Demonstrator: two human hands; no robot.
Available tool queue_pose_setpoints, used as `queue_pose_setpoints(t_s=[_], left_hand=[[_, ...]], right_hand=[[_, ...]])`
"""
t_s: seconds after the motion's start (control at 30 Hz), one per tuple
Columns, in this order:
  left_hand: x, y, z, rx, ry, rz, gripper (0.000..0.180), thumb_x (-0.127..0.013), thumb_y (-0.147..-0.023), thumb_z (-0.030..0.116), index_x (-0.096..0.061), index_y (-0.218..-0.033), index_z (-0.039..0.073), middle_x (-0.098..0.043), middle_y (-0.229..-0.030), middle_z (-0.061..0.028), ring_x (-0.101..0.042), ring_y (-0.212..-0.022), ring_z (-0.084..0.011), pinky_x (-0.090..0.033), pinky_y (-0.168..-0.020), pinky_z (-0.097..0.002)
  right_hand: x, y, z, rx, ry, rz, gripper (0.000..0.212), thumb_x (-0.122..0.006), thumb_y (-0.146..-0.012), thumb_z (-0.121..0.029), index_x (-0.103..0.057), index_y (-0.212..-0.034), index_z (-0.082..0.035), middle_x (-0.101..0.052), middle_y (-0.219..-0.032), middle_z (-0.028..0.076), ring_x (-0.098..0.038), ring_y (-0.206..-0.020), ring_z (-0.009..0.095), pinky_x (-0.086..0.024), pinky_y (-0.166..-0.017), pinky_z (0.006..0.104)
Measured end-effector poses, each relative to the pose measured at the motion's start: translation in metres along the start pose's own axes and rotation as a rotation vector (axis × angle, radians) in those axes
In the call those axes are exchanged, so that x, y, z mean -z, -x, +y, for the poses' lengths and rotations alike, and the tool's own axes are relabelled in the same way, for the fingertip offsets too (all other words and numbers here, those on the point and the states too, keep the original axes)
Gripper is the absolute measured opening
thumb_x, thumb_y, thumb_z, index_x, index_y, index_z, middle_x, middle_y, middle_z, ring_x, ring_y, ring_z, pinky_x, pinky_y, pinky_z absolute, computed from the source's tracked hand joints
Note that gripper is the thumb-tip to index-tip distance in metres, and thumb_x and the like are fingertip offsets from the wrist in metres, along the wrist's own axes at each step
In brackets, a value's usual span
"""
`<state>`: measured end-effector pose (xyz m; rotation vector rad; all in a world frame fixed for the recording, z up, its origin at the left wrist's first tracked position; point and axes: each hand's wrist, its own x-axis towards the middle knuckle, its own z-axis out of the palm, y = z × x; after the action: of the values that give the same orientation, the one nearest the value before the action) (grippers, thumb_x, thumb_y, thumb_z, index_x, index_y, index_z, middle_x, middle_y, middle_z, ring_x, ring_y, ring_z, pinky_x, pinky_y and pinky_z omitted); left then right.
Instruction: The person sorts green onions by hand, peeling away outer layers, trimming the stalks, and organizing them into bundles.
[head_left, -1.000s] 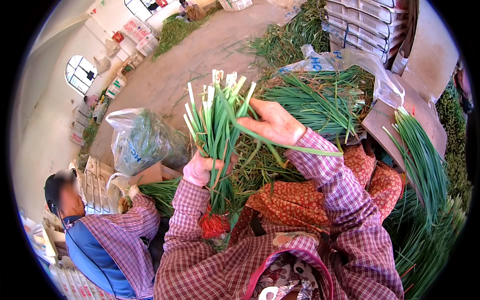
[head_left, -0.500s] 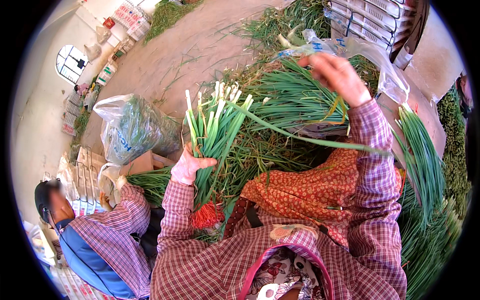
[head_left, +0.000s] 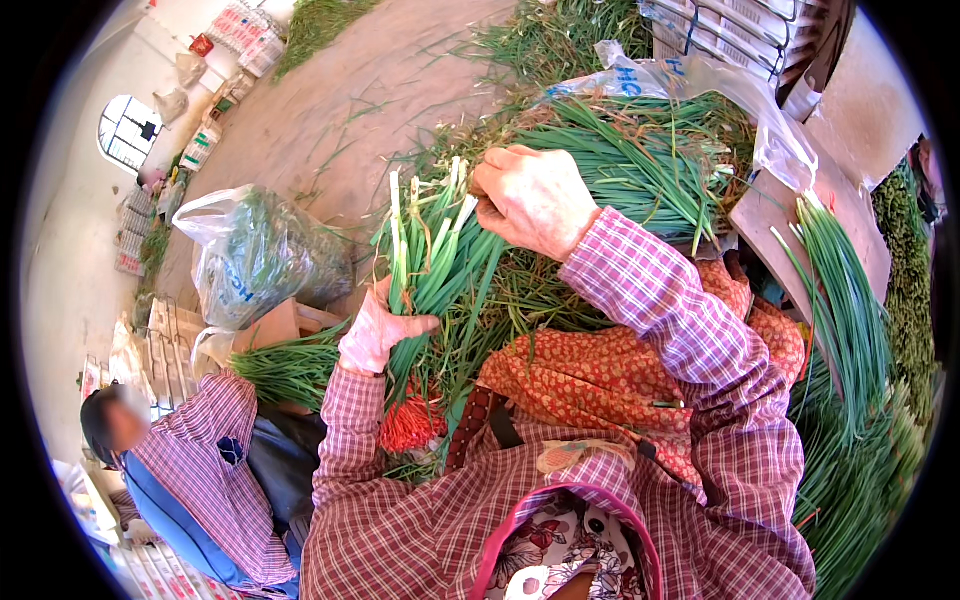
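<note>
Right hand has come back from over the loose pile of green stalks to the white ends of the held bunch. Fingers are bent, tips partly hidden, so we can't tell if they pinch anything. Left hand wraps the bunch's middle, just left of the red patterned cloth. We judge it light, bendy along the green, firmer at the white ends, easily bruised; we'd hold mid-length, gently.
</note>
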<state>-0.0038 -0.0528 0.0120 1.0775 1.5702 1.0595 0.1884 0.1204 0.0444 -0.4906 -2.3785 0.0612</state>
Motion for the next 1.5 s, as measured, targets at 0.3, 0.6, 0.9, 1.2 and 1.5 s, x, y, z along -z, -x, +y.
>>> queue_pose_setpoints(t_s=[0.3,0.6,0.9,1.2,1.5], left_hand=[[-0.003,0.009,-0.008,-0.008,-0.061,0.069,0.062,-0.081,-0.062,0.011,-0.053,-0.117,0.0,-0.066,-0.097,-0.0069,-0.061,-0.085,-0.0137,-0.05,-0.077,-0.0283],[0.002,0.036,-0.013,-0.009,-0.036,0.258,0.056,-0.077,-0.066,0.006,-0.053,-0.116,0.0,-0.063,-0.103,-0.0077,-0.06,-0.09,-0.0141,-0.048,-0.081,-0.0288],[-0.004,0.025,-0.018,-0.077,0.114,0.146,0.059,-0.078,-0.066,0.006,-0.051,-0.119,0.0,-0.062,-0.105,-0.0065,-0.059,-0.092,-0.0138,-0.047,-0.083,-0.0289],[0.001,0.035,-0.027,0.012,0.118,0.205,0.053,-0.075,-0.063,0.005,-0.057,-0.112,0.001,-0.065,-0.1,-0.0064,-0.061,-0.09,-0.0154,-0.047,-0.083,-0.0291],[-0.008,0.023,-0.06,-0.038,0.331,0.172,0.06,-0.079,-0.059,0.01,-0.054,-0.114,0.003,-0.064,-0.095,-0.0073,-0.061,-0.081,-0.0187,-0.05,-0.066,-0.0321]], right_hand=[[-0.024,-0.002,0.036,-0.007,0.222,0.212,0.015,-0.064,-0.068,-0.017,-0.055,-0.07,-0.006,-0.055,-0.069,0.008,-0.059,-0.065,0.021,-0.048,-0.044,0.0328],[0.023,0.018,0.059,-0.491,0.248,-0.244,0.033,-0.059,-0.083,-0.043,-0.065,-0.098,-0.014,-0.064,-0.086,0.007,-0.062,-0.064,0.014,-0.053,-0.055,0.0322],[-0.011,0.013,-0.003,-0.283,-0.456,0.035,0.022,-0.063,-0.076,-0.027,-0.062,-0.067,-0.007,-0.061,-0.062,0.011,-0.062,-0.059,0.028,-0.049,-0.057,0.0399],[0.014,0.022,0.037,-0.509,-0.118,0.005,0.031,-0.063,-0.079,-0.04,-0.067,-0.076,-0.01,-0.064,-0.069,0.008,-0.063,-0.061,0.023,-0.049,-0.055,0.0355],[-0.023,0.013,-0.011,-0.613,-1.093,0.13,0.031,-0.063,-0.083,-0.033,-0.065,-0.084,-0.002,-0.059,-0.07,0.004,-0.049,-0.065,0.012,-0.043,-0.061,0.0272]])
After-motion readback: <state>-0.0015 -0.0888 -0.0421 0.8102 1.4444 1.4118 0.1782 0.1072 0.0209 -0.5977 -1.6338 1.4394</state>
